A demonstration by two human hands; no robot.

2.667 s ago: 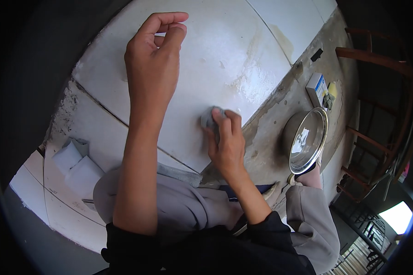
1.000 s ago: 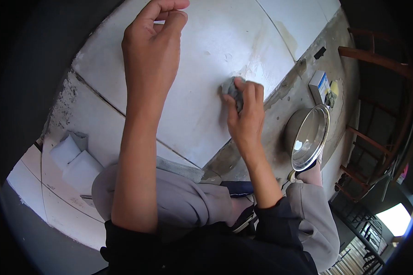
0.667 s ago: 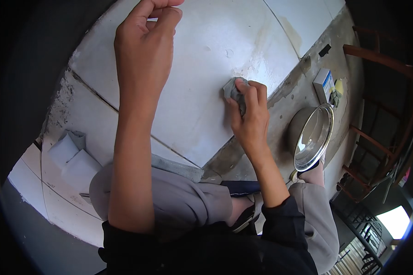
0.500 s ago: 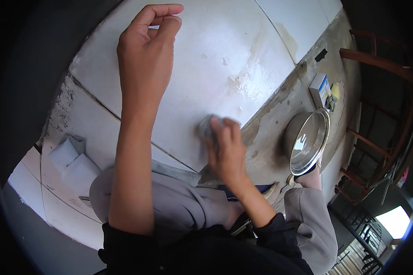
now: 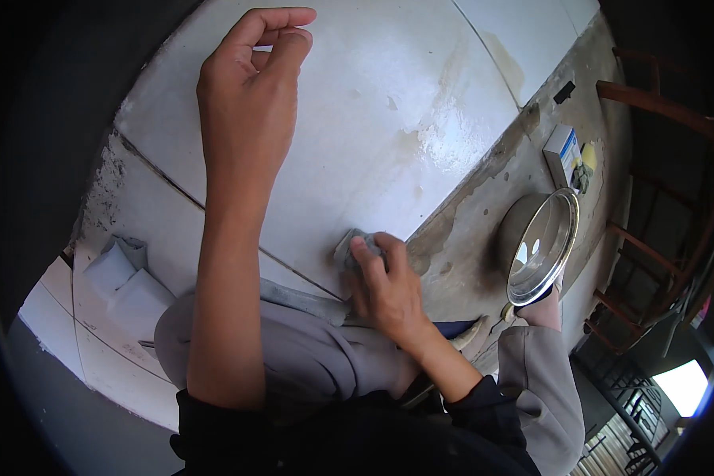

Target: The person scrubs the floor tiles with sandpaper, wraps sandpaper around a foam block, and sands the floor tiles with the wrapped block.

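Note:
My right hand (image 5: 389, 289) is closed around a crumpled grey cloth (image 5: 346, 252) and presses it on the large white floor tile (image 5: 325, 151), close to the tile's lower edge. Only part of the cloth shows past my fingers. Farther up, my left hand (image 5: 250, 87) is held over the same tile with its fingers loosely bent and apart, and nothing shows in it. A wet, shiny patch (image 5: 448, 143) lies on the tile to the right. A strip of grey cloth (image 5: 305, 304) lies along the floor beside my knee.
A metal basin (image 5: 523, 246) with water stands on the worn concrete strip (image 5: 472, 230) by my foot. Behind it are a box (image 5: 562, 155) and a yellow and green sponge (image 5: 585, 163). Wooden chairs (image 5: 658, 107) stand at right. Folded pale cloths (image 5: 127, 274) lie at left.
My right hand has drawn the grey cloth a little down and toward me across the tile. My left hand has hardly moved. The view has shifted slightly.

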